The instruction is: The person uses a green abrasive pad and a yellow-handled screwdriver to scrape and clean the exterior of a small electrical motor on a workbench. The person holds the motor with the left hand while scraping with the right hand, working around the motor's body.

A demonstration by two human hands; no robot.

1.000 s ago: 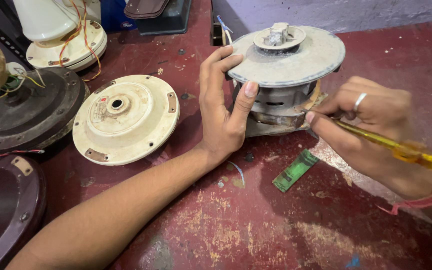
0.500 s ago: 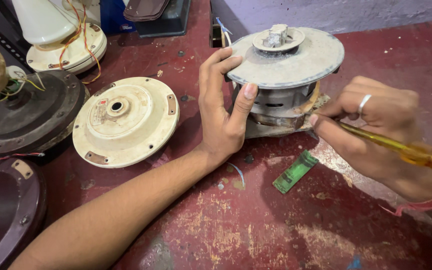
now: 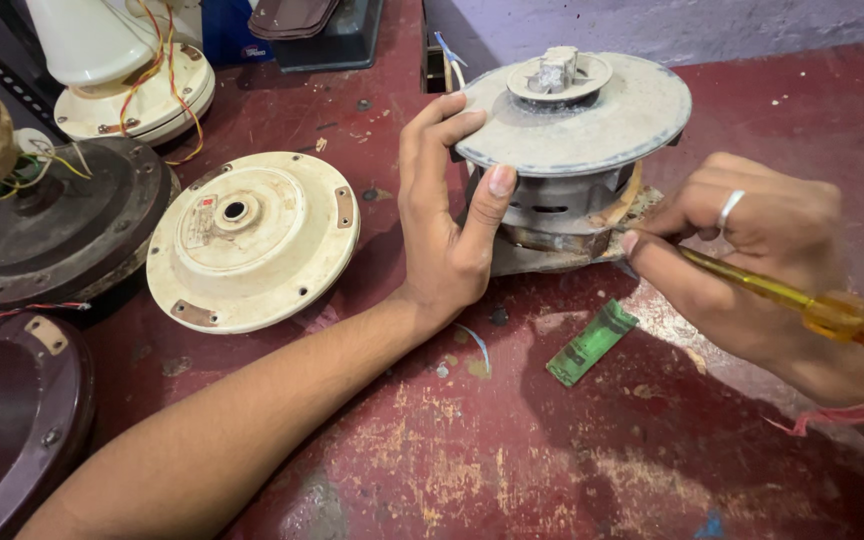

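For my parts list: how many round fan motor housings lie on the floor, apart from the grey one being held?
4: cream one beside the left hand, dark one left of it, maroon one bottom left, white one top left. More may lie outside the frame.

Worn dark-red painted floor [image 3: 512, 460], scuffed and chipped pale in patches. Grey-lilac wall base [image 3: 672, 25] along top right. Even, soft light. Dark tray-like box [image 3: 332, 40] against top edge.

Screwdriver [image 3: 802, 303] tip behind the motor [image 3: 572, 160]; handle past the right edge.
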